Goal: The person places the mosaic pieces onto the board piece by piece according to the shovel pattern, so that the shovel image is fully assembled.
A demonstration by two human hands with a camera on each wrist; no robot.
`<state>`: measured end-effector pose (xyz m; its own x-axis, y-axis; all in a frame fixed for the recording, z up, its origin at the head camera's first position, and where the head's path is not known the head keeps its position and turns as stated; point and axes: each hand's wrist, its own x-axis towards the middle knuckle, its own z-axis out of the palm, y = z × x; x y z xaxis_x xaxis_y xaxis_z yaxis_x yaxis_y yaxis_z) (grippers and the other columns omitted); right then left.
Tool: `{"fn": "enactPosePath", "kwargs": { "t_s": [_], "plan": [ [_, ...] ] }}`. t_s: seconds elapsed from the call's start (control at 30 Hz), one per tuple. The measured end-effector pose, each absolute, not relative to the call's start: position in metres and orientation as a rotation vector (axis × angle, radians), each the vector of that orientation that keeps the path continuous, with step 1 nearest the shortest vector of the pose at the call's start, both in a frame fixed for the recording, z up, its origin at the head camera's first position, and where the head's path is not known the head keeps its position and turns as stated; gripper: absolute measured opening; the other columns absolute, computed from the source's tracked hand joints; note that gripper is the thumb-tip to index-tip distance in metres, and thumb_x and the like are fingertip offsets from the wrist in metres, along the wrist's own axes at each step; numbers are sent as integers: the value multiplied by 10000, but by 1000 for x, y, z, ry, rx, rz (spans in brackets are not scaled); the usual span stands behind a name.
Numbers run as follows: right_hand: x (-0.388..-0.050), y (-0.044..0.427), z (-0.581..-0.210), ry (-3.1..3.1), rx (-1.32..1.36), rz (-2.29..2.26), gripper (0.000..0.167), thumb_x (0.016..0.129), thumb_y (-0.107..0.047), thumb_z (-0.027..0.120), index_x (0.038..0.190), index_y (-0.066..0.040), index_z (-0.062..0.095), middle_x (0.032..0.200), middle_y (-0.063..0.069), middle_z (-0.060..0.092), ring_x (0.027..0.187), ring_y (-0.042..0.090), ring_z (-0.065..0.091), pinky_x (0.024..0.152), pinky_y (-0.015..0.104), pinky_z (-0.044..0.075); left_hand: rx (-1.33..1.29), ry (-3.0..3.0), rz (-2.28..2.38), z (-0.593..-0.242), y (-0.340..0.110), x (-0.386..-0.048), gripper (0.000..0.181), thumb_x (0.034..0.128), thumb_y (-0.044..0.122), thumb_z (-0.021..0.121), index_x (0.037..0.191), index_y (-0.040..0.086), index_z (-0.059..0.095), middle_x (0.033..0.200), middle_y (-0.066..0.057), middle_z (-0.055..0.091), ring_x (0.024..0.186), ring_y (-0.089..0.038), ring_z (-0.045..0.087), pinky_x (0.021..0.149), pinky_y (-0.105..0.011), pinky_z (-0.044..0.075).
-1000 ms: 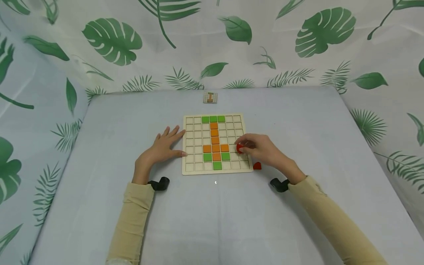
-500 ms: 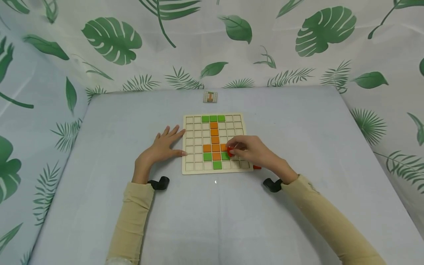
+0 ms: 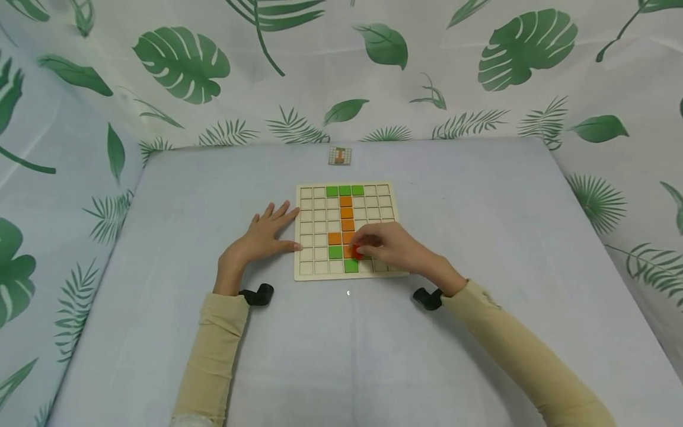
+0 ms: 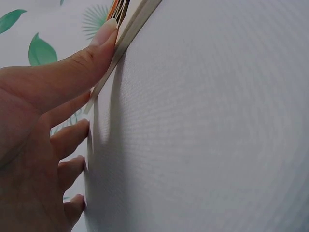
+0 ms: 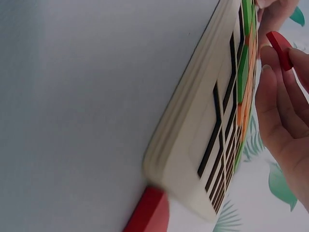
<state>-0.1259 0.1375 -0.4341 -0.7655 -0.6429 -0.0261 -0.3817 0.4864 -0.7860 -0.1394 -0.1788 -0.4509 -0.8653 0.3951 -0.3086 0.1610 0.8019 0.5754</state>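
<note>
A cream grid board [image 3: 320, 216] lies on the table with green tiles [image 3: 345, 191] along its top row and orange tiles [image 3: 347, 225] down the middle. My right hand [image 3: 392, 244] pinches a small red rounded piece [image 3: 357, 252] over the lower middle of the board. In the right wrist view this red piece is held above the tiles, between thumb and fingers. My left hand [image 3: 258, 237] has its fingers spread, and index finger and thumb touch the board's left edge. Another red piece [image 5: 149, 210] lies by the board's corner; the right hand hides it in the head view.
Behind the board lies a small card [image 3: 340, 156] printed with a coloured grid pattern. Black wrist cameras [image 3: 259, 295] sit at both wrists. A leaf-print cloth [image 3: 384, 95] rises behind the pale tabletop [image 3: 213, 178]. A tiny white speck [image 3: 348, 293] lies in front of the board.
My right hand has moved left across the board, carrying the red piece from the right-hand columns to the middle. The left hand has stayed at the board's edge.
</note>
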Motion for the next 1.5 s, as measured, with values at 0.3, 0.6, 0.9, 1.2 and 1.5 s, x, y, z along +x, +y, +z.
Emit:
{"fn": "enactPosePath", "kwargs": {
  "t_s": [0.3, 0.6, 0.9, 1.2, 1.5],
  "plan": [
    [-123, 120, -438, 2387, -901, -1071, 155, 957, -21, 686, 1090, -60, 758, 1024, 18, 768, 921, 132, 691, 864, 302, 588, 417, 2563, 776, -451, -179, -139, 908, 956, 388, 726, 1657, 138, 205, 1734, -146, 56, 1591, -410, -93, 1259, -633, -85],
    [-122, 106, -439, 2369, -1005, -1014, 141, 963, -40, 692, 1085, -56, 762, 1022, 29, 762, 851, 126, 632, 786, 250, 555, 427, 2562, 780, -450, -178, -140, 903, 959, 391, 723, 1658, 146, 207, 1735, -146, 54, 1591, -410, -90, 1258, -637, -82],
    [-122, 102, -440, 2377, -1020, -954, 149, 969, -41, 686, 1077, -82, 780, 1017, 3, 757, 871, 142, 618, 796, 271, 545, 417, 2563, 771, -448, -177, -140, 901, 960, 392, 721, 1659, 152, 206, 1737, -136, 52, 1594, -397, -94, 1263, -623, -87],
    [-122, 97, -442, 2412, -1071, -888, 149, 966, -38, 689, 1071, -77, 788, 989, 4, 708, 861, 136, 585, 779, 268, 531, 412, 2567, 762, -449, -179, -139, 899, 963, 385, 717, 1658, 141, 202, 1736, -143, 50, 1592, -403, -94, 1261, -629, -85],
    [-121, 95, -442, 2400, -1107, -878, 163, 895, -82, 774, 1057, -72, 788, 919, 18, 676, 792, 120, 576, 720, 235, 514, 427, 2561, 800, -449, -179, -137, 886, 964, 394, 712, 1654, 133, 221, 1731, -161, 70, 1591, -418, -77, 1261, -634, -79]
  ]
}}
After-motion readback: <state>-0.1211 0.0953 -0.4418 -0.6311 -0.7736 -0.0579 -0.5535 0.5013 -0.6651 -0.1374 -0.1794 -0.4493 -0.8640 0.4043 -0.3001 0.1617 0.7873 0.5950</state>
